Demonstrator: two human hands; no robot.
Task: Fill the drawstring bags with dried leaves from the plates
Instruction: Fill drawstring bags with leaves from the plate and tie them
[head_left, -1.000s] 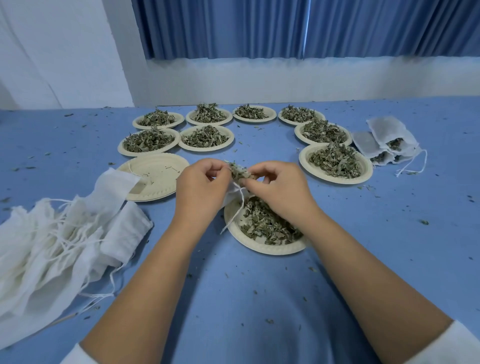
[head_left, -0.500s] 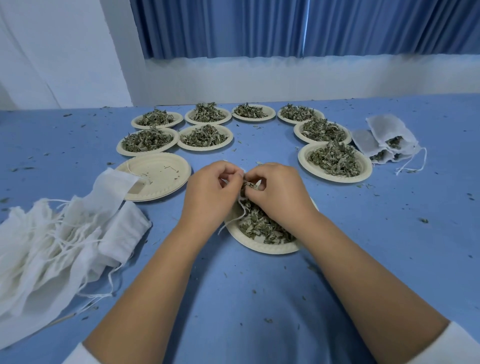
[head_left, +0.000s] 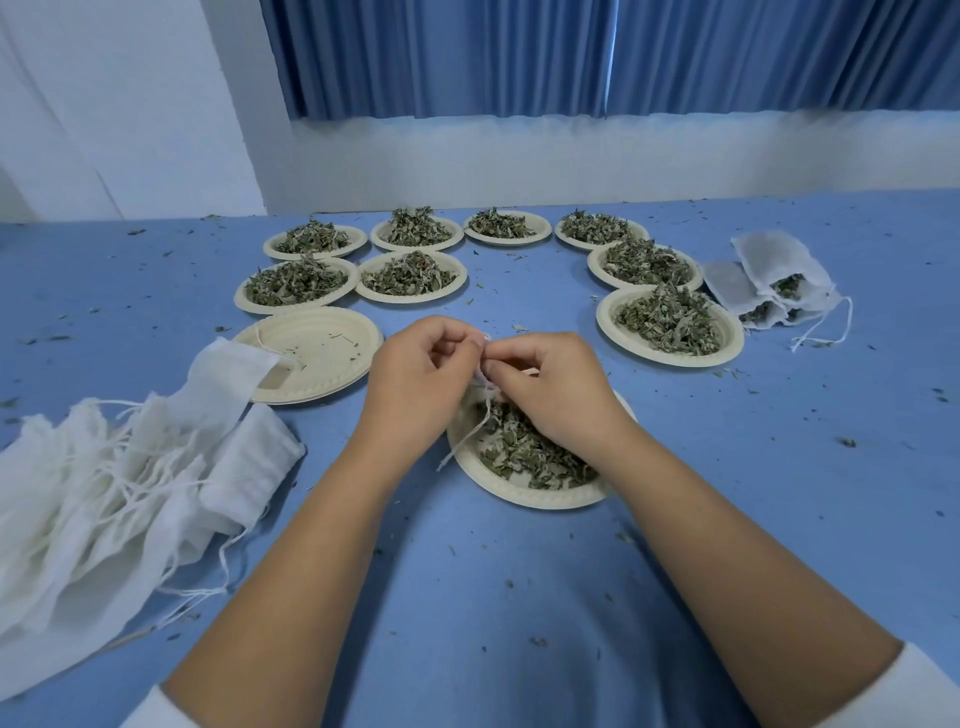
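View from a head-worn camera, looking down at a blue bench (head_left: 519, 597); clock directions are given from the person's seat, with 12 o'clock pointing away.

Both hands met at the centre, directly above a paper plate (head_left: 524, 496) half covered with dried leaves (head_left: 524, 452). The left hand (head_left: 421, 379) and right hand (head_left: 553, 387) were both curled, fingertips pressed together, pinching the mouth of a small white drawstring bag (head_left: 485, 383). Most of the bag was hidden between the hands, so how full it was could not be told. Its drawstring (head_left: 470, 434) hung loose down to the plate's rim at 9 o'clock.

Eight heaped plates (head_left: 670, 358) curved from 11 to 1 o'clock. A stack of emptied plates (head_left: 317, 353) sat at 10 o'clock. A large pile of empty bags (head_left: 104, 493) lay at 9 o'clock, one of them draped over the stack's edge. A few filled bags (head_left: 774, 270) lay together at 2 o'clock, well apart from the hands. Leaf crumbs were scattered over the bench.

The step in hand looked like work at the bag's mouth, either pressing leaves in or gathering it to close; the view did not settle which. With so many plates full, the task seemed to be at an early stage. The next move would probably call for one hand to hold the neck firmly over the plate while the other drew the cord tight, so that any spilled leaves fell back onto the plate.
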